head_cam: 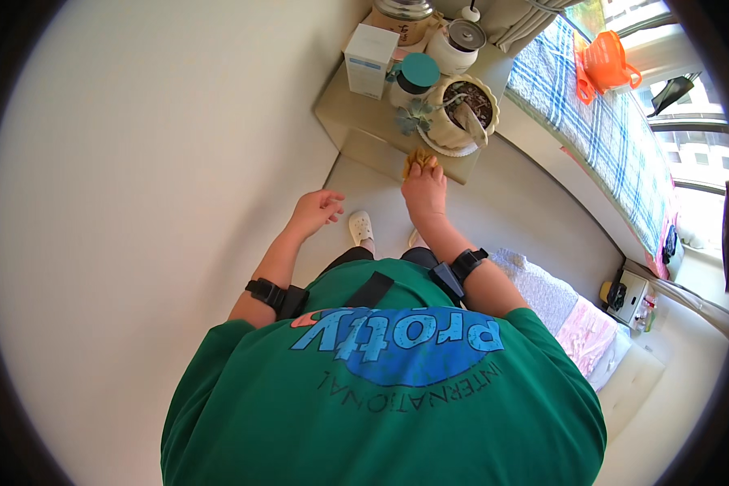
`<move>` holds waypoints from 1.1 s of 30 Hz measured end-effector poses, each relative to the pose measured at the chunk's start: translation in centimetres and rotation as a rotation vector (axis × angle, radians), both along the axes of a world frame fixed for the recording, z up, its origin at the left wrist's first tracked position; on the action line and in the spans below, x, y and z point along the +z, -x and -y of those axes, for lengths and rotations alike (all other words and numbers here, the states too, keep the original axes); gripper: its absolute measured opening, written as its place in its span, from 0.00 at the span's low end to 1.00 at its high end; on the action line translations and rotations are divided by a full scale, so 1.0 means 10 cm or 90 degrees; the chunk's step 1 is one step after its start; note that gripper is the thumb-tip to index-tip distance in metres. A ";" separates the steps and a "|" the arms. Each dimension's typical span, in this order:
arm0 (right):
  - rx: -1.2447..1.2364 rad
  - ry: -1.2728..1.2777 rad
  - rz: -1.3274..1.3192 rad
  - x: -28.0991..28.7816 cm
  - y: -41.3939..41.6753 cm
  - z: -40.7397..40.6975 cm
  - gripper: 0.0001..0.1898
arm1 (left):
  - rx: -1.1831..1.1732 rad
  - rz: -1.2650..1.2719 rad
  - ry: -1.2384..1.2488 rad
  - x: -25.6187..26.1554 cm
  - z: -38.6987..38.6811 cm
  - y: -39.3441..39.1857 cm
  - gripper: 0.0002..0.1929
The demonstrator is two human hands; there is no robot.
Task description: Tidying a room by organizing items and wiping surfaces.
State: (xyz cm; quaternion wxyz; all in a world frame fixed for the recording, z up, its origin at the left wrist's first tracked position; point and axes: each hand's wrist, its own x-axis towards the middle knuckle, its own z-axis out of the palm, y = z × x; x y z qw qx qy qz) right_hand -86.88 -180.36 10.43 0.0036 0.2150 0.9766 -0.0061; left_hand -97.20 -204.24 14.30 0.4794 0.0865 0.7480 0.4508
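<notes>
My right hand (425, 185) grips a crumpled yellow-brown cloth (418, 160) at the front edge of a small beige cabinet (370, 127). Just beyond that cloth, a cream fluted flowerpot (440, 124) with dark soil stands on a white saucer (449, 149). A succulent (414, 115) leans out over the pot's left side. Empty, with its fingers loosely curled and apart, my left hand (316, 212) hangs between the wall and the cabinet front, touching nothing.
Behind the pot stand a teal-lidded jar (420, 70), a white box (369, 61), a white lidded jar (454, 48) and a large metal-lidded jar (403, 24). A plaid-covered window ledge (589, 121) at right bears an orange basket (607, 61). Wall (158, 182) borders the left.
</notes>
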 end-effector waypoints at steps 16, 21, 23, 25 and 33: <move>0.118 -0.012 -0.162 -0.16 1.08 0.30 0.25 | 0.129 0.023 -0.023 -0.17 0.57 -0.07 0.13; 0.152 0.057 -0.200 -0.16 1.41 0.35 0.26 | 0.137 0.020 0.004 -0.23 0.73 -0.13 0.13; 0.158 0.094 -0.186 -0.12 1.54 0.37 0.27 | 0.143 0.024 0.004 -0.25 0.78 -0.15 0.13; 0.162 0.129 -0.171 -0.12 1.66 0.36 0.29 | 0.147 0.030 0.001 -0.27 0.79 -0.17 0.13; 0.259 0.178 -0.067 -0.07 1.82 0.35 0.34 | 0.136 0.030 0.013 -0.34 0.76 -0.17 0.12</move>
